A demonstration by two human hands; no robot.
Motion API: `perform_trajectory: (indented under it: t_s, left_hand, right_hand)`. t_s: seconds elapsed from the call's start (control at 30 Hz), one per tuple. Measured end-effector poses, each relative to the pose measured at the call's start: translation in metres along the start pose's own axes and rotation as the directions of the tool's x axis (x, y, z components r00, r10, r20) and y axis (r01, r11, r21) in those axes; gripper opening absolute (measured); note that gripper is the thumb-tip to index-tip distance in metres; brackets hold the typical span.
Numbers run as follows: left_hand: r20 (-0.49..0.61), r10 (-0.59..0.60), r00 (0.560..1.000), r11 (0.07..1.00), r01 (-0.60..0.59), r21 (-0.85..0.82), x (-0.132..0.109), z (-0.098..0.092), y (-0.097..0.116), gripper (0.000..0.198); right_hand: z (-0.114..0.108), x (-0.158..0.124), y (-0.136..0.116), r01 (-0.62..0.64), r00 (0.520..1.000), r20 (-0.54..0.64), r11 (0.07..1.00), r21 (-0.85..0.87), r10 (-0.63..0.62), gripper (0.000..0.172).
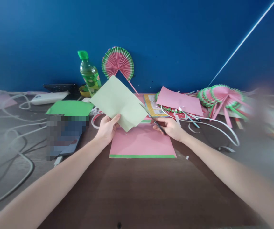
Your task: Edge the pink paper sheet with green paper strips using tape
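Note:
My left hand (108, 128) pinches the lower left edge of a pale green sheet of paper (117, 101), thumb on top, and holds it tilted above the table. In my right hand (169, 127) is a pair of scissors (159, 124). Its blades point up and left and reach the right edge of the pale sheet; whether they are apart I cannot make out. Under both hands a pink sheet of paper (143, 144) with a green strip (143, 156) along its near edge lies flat on the brown table (137, 190).
A pleated pink and green paper fan (118, 62) leans on the blue wall, beside a green-capped bottle (89, 74). More folded fans (225, 95) lie right, near a pink sheet (179, 100). A green sheet (70, 108), a phone (67, 136) and white cables (29, 162) lie left.

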State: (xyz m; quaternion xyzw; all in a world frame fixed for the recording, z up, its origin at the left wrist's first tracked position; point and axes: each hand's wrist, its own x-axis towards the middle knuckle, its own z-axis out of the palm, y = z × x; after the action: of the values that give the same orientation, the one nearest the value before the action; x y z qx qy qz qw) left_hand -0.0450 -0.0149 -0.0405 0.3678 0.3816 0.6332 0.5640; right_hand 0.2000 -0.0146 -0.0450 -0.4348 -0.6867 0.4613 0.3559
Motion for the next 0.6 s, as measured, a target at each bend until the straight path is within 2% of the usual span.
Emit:
perform_trajectory:
  t_s: [0.37, 0.6]
  left_hand:
    - [0.025, -0.025, 0.999, 0.998, 0.024, 0.057, -0.0029, 0.0002, 0.0007, 0.026]
    - [0.108, -0.057, 0.993, 0.990, 0.042, 0.137, -0.0039, -0.0016, -0.0010, 0.033]
  right_hand:
    - [-0.0008, -0.0028, -0.0052, -0.030, 0.999, 0.028, 0.999, 0.040, 0.029, 0.038]
    - [-0.0012, -0.0021, -0.0017, 0.003, 0.999, 0.040, 0.997, 0.072, -0.006, 0.040]
